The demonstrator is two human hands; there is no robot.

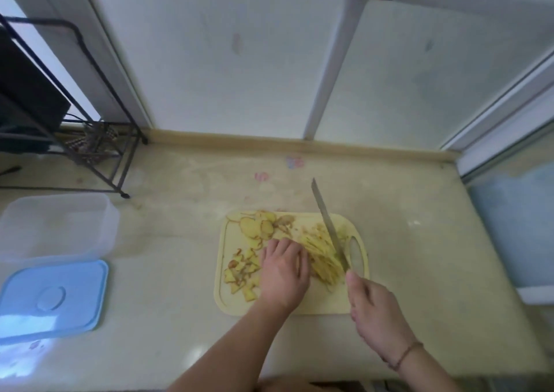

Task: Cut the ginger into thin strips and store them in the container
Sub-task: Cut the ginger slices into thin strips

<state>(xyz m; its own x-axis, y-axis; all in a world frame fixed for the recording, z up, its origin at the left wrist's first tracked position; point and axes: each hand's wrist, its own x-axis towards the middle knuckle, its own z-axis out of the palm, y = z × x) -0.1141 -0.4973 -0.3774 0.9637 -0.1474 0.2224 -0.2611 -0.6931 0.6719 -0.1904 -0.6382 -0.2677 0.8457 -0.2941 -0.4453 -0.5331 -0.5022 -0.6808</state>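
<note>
1. Left hand (283, 274): lies knuckles-up on the cutting board (236, 304), fingers curled down over ginger that it hides. Whether this grip pinches the ginger or only presses on it cannot be told.
2. Right hand (376, 313): its grip is closed round the handle of the knife (329, 226), forefinger stretched toward the blade. The blade slants across the right part of the board, its near end among the cut strips (322, 256).
3. Ginger: the strips lie piled between the left hand and the blade; uncut slices (256, 226) sit at the far left of the board, peel scraps (241, 271) at the near left.
4. Container (57, 226): stands open on the desk (419, 256), well to the left of the board, its blue lid (54, 298) lying just in front of it.
5. Technique, as judged: keep the fingertips tucked behind the knuckles, guide the blade along them, and advance the left hand in small, even steps so that the strips stay thin.
</note>
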